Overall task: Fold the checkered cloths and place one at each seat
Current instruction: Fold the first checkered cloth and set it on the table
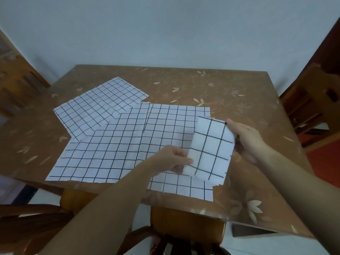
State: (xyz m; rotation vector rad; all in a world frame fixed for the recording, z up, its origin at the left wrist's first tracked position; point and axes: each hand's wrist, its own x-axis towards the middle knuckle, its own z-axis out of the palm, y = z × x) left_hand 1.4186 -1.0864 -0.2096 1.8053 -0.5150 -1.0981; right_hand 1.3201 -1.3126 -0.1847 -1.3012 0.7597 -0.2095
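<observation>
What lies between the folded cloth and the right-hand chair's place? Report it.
Nothing visible. The left hand and right hand hold the folded cloth over the table; the unfolded cloths lie under and left of it.

light: dim, bluish | shadows: soft | glare: table near edge | edges: bowed, blurred

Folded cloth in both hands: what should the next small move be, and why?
Probably set the folded cloth down on the table near the right chair. It already looks folded to a narrow strip, left hand and right hand grip it above three unfolded cloths, and no seat has one yet.
</observation>
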